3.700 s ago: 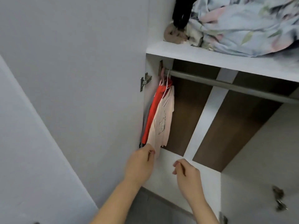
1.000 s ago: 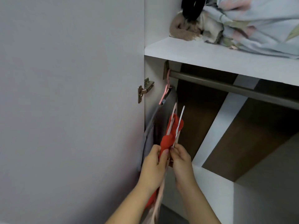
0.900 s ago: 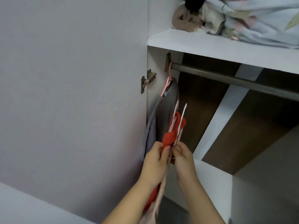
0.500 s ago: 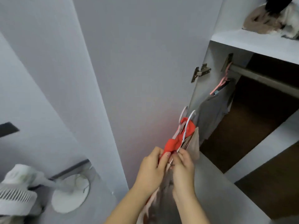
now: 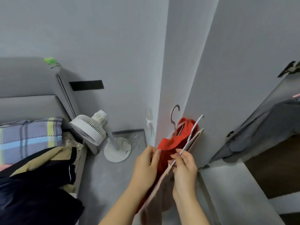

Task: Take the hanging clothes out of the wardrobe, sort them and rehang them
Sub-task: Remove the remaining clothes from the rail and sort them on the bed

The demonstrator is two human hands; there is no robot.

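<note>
L hand (image 5: 146, 161) grips the red top (image 5: 172, 142) at the shoulder, fingers curled round the cloth. R hand (image 5: 185, 166) pinches the white hanger (image 5: 193, 130) stem w/ thumb + forefinger. Both garments are off the rail, held out in front beside the door (image 5: 235, 70). The pink top (image 5: 155, 197) hangs below the hands.

Risks:
- Two hangers are bunched, w/ hooks sticking up just beside the door. They could snag on it or on each other when the bundle turns.
- The R pinch is thin, so the pink top's weight may pull the hanger loose.
- The red top looks loose on its hanger and prob slides off if tipped.

Room: open floor (image 5: 113, 176) to the left. The fan (image 5: 90, 129) stands low btwn the hands and the bed (image 5: 80, 172), so keep trailing hems off it. A grey garment (image 5: 259, 132) hangs in the wardrobe at right.
</note>
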